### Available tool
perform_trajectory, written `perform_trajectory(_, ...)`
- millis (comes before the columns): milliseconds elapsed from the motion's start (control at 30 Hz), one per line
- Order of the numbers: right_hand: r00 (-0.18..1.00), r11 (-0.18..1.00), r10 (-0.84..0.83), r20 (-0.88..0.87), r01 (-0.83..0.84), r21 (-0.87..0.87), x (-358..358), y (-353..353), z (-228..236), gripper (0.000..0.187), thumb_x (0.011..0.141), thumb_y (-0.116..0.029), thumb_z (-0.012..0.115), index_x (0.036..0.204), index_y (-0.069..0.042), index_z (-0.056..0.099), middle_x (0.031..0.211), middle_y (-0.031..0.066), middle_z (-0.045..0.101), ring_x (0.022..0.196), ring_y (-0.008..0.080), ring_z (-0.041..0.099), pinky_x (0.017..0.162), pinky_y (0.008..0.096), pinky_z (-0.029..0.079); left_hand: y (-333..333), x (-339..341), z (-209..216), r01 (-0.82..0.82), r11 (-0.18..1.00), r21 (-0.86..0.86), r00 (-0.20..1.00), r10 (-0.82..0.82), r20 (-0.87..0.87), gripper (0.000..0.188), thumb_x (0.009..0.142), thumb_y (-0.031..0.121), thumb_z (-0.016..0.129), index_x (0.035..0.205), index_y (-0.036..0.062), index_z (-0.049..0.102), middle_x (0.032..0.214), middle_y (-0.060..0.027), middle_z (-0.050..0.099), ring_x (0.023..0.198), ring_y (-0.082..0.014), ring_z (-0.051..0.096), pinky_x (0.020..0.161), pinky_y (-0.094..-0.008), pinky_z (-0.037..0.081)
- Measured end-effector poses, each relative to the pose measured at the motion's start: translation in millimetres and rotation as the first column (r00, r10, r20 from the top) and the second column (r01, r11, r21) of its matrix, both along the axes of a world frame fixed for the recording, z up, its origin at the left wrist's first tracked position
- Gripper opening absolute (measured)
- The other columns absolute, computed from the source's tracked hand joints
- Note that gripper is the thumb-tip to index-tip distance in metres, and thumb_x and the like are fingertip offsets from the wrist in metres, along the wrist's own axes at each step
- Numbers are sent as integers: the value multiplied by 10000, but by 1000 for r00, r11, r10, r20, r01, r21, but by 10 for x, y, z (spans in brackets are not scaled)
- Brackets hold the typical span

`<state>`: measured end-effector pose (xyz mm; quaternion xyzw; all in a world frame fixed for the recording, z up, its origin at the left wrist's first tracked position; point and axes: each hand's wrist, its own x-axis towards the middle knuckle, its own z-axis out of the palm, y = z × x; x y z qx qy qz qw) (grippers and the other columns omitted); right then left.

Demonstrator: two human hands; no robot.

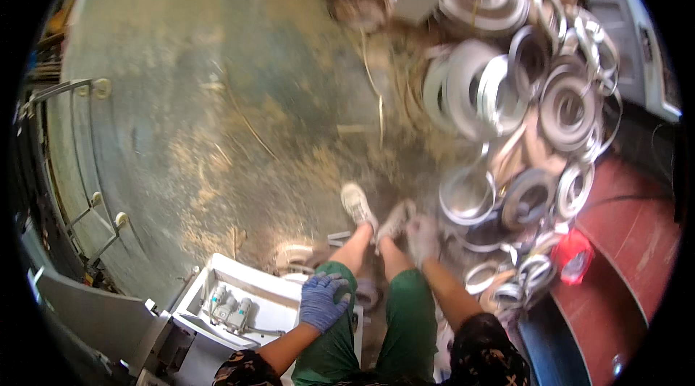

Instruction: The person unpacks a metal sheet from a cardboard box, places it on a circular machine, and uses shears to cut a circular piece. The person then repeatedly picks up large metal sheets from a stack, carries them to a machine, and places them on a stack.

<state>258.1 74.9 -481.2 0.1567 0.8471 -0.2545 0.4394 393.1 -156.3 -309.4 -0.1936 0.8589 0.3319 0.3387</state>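
Your gloved left hand (323, 302) rests on your green shorts (410, 306). Your right hand (423, 240), blurred, is positioned near the coiled rolls (553, 115) heaped on the floor (282, 114).

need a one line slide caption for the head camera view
Gloved left hand on green shorts, blurred right hand near a pile of coiled strips.

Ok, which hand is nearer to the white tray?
Left. The left hand rests on the shorts, by the white tray's right end; the right hand, blurred, is farther right, near the right shoe.
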Motion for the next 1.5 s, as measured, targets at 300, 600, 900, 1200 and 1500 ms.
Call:
perform_trajectory(300, 767, 592, -443, 464, 639, -491, 240, -634, 2767, 187, 794, -53, 619, 971, 0, 589, 882, 49, 592, 749, 139, 563, 687, 253, 474, 83, -684, 1050, -642, 359, 677, 656, 715, 244, 378, 868, 344, 612, 1086, 36, 594, 892, -46, 630, 789, -123, 582, 695, -279, 487)
perform_trajectory(600, 694, 358, -458, 556, 716, -600, -1032, -1366, 5076, 230, 842, -259, 626, 968, -73, 577, 786, 33, 593, 660, 164, 589, 682, 375, 507, -640, -2045, 2822, -229, 455, 860, 781, 613, -117, 257, 891, 245, 602, 1028, 28, 618, 899, -23, 624, 839, -97, 550, 773, -270, 475)
perform_trajectory(900, 711, -28, 310, 632, 671, -741, -2661, -2065, 6052, 46, 954, -187, 470, 930, -148, 475, 699, -77, 299, 620, 87, 314, 960, 498, 332, -1777, -3878, 4261, 319, 164, 933, 850, 386, -358, 280, 830, 227, 691, 1012, 29, 614, 879, 2, 620, 810, -72, 545, 719, -246, 487)
perform_trajectory(1200, 939, 250, 37, 341, 322, -913, -3987, -4446, 6802, 164, 872, -154, 598, 1014, -147, 517, 787, -25, 500, 634, 107, 459, 623, 303, 451, -4475, -4208, 4756, -347, 820, 455, 274, 553, -787, 257, 825, 207, 646, 1049, 83, 627, 982, -69, 667, 912, -164, 626, 834, -320, 489)
perform_trajectory(1500, 989, 323, 122, 85, 41, -946, -4251, -7209, 6685, 75, 882, -92, 556, 947, -104, 520, 733, -38, 477, 609, 65, 462, 550, 210, 411, -7369, -3838, 3754, -505, 467, 726, -193, 759, -622, 192, 866, 72, 593, 1054, 102, 619, 923, 0, 637, 799, -87, 576, 671, -236, 503)
